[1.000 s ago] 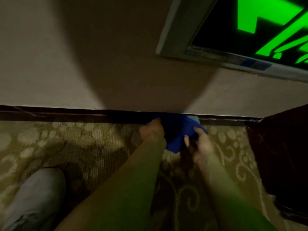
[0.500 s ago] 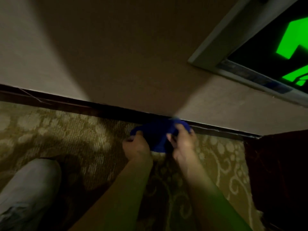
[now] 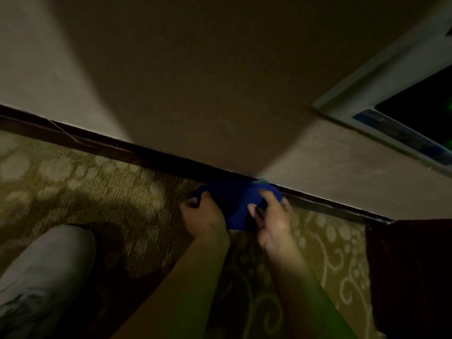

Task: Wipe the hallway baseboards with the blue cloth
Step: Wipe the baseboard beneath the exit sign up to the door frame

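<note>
While you crouch at the wall, both your hands are down on the blue cloth (image 3: 234,204), which sits bunched on the carpet (image 3: 110,192) right at the foot of the baseboard (image 3: 146,155), its top edge touching the dark strip. Your left hand (image 3: 204,218) has its fingers curled shut on the cloth's left end; your right hand (image 3: 274,221) has its fingers (image 3: 265,194) hooked over the right end, thumb tucked under, so both are closed on fabric and nothing else.

Now the relation that matters: the baseboard lies just ahead of your fingers, beyond the cloth, and its long axis runs from upper left to lower right across your view. The cloth is stretched along that same line between your two hands. Neither hand is clearly nearer the board, though the right looks a touch closer.

Leftward there is a long open run of baseboard. Rightward it ends soon at a dark red piece (image 3: 411,277) by the wall. So the stroke likely wants to slide along the axis, with the cloth pressed forward into the board. Your grey shoe (image 3: 46,270) sits well clear to the left.
</note>
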`<state>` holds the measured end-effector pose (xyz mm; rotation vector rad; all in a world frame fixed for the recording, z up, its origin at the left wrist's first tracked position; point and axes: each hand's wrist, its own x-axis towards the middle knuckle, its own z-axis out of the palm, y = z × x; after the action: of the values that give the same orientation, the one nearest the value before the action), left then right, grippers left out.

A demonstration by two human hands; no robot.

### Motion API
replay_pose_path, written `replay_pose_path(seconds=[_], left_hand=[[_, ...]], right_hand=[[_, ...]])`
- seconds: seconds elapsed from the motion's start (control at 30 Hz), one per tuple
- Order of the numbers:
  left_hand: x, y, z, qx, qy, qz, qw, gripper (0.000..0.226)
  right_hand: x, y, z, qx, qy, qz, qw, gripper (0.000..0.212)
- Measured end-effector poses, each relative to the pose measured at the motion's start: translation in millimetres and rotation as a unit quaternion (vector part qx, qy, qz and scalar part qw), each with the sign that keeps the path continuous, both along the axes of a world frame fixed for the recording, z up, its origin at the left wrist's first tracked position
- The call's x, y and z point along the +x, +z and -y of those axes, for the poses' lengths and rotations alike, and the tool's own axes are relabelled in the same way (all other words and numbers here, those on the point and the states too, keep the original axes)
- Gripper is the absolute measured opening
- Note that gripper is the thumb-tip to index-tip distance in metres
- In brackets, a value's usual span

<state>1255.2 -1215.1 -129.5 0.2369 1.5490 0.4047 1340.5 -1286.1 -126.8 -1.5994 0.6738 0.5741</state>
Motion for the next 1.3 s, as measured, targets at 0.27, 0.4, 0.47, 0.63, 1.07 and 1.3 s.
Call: replay_pose_path(seconds=[0.27,0.4,0.47,0.63,1.07,1.3], left_hand=[[29,16,13,0.001,-0.152,0.094,0.984,0.022],[3,4,-9,0.075,0.014,-0.036,0.996,0.014],[-9,3,-18,0.092,0.065,-0.076,0.991,0.011],[3,-4,-15,0.062,-0.029,0.025,0.997,0.018],[-54,17,-21,0.058,0.162,-0.001,0.985,0.014],[-60,54,23,0.001,0.016,0.036,0.999,0.016]], right_hand=[[21,10,12,0.026,-0.125,0.0,0.992,0.04],[-11,2,-15,0.048,-0.031,-0.022,0.998,0.013],[-25,6,-27,0.082,0.012,-0.057,0.995,0.014],[-4,15,-3,0.055,0.017,-0.064,0.996,0.016],[-52,19,-43,0.066,0.173,-0.087,0.979,0.034],[-55,57,33,0.059,0.102,-0.111,0.987,0.045]])
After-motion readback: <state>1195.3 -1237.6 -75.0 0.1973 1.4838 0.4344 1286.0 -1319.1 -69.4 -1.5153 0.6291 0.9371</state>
